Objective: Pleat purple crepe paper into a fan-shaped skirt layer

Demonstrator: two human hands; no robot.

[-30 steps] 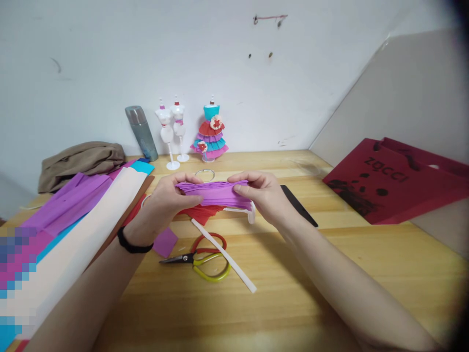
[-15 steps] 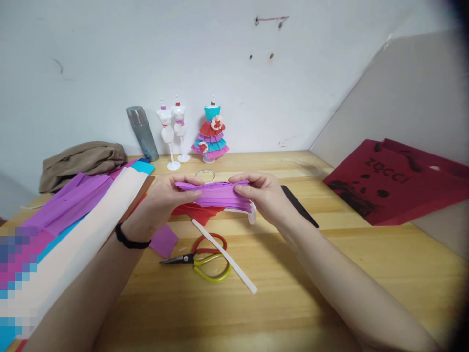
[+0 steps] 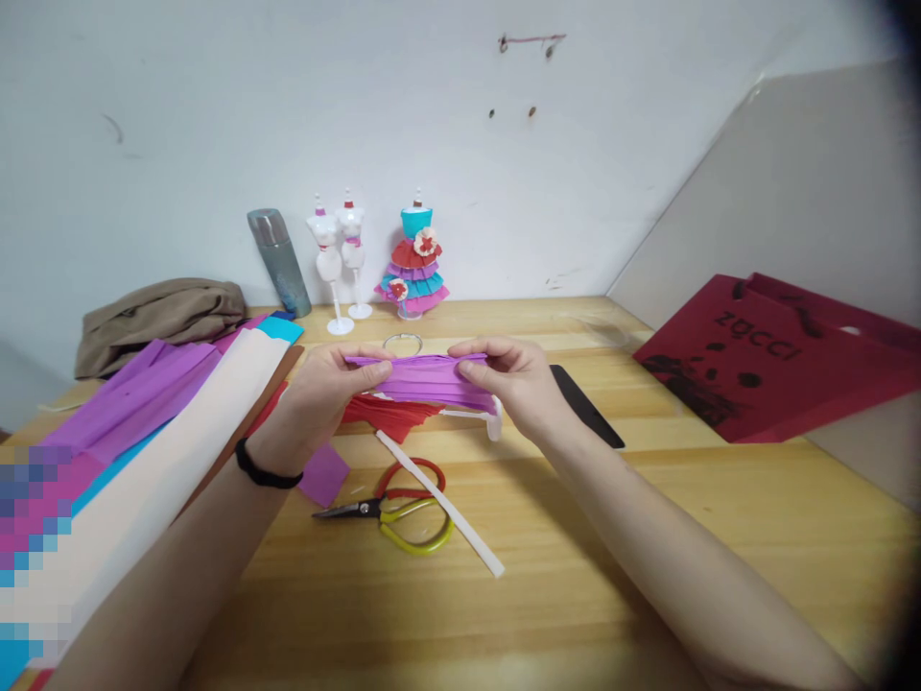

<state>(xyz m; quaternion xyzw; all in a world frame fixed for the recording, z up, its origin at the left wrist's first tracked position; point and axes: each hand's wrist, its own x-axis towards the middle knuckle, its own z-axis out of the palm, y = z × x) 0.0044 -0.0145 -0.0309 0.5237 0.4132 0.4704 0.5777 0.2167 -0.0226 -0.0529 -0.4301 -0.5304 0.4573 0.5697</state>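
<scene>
Between my two hands a strip of purple crepe paper (image 3: pixel 428 376), folded in pleats, is held level above the table. My left hand (image 3: pixel 343 376) pinches its left end between thumb and fingers. The right end is gripped by my right hand (image 3: pixel 510 376), thumb on the near face. Below and behind the purple paper lies red pleated paper (image 3: pixel 394 415), partly covered. A white object (image 3: pixel 494 422), its kind unclear, shows beneath my right hand. Nearer to me, a white strip (image 3: pixel 446 509) crosses the scissors (image 3: pixel 385 507), which have one red and one yellow handle.
Coloured paper sheets (image 3: pixel 151 499) are stacked at left, beside brown cloth (image 3: pixel 162 321). Along the wall stand a flask (image 3: pixel 279 264), two bare white mannequins (image 3: pixel 331 269) and one in a ruffled paper dress (image 3: pixel 415 264). A black object (image 3: pixel 586 408) and red bag (image 3: pixel 777 365) lie right.
The pleats of the purple paper are drawn closer together, and its lower edge has risen a little. My left hand has shifted slightly; the things on the table stay put.
</scene>
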